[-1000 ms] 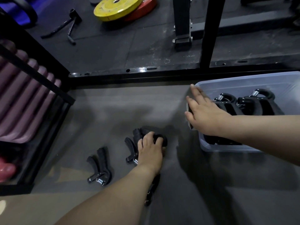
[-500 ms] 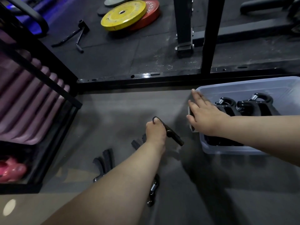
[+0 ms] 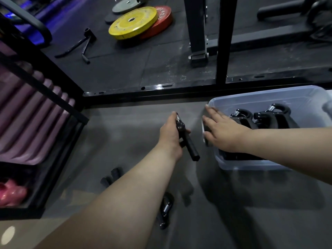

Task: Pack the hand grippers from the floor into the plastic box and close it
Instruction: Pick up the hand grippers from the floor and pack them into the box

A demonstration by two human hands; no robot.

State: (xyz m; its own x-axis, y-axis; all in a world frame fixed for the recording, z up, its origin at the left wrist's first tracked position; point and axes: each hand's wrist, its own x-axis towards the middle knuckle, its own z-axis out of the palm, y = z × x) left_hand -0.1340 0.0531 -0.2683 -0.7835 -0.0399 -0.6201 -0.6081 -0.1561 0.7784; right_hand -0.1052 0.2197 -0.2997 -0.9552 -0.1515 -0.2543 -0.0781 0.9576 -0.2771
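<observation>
L hand [image 3: 169, 136]: grips 1 hand gripper [image 3: 191, 149], off floor, for plastic box [image 3: 269, 97]. R hand [image 3: 224, 131]: flat on rim, steadying.

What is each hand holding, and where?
The left hand grips a hand gripper near its spring end; the right hand lies flat on the plastic box, holding nothing.

A yellow weight plate [image 3: 133, 23] is seen laid partly over a red plate [image 3: 163, 21] on the dark rubber floor [image 3: 116, 72] (a grey plate [image 3: 126, 5] lies just behind). Purple rolled mats [image 3: 23, 112] are stacked in a black rack [image 3: 59, 103] at the left, with a pink object [image 3: 10, 193] kept lower down.
</observation>
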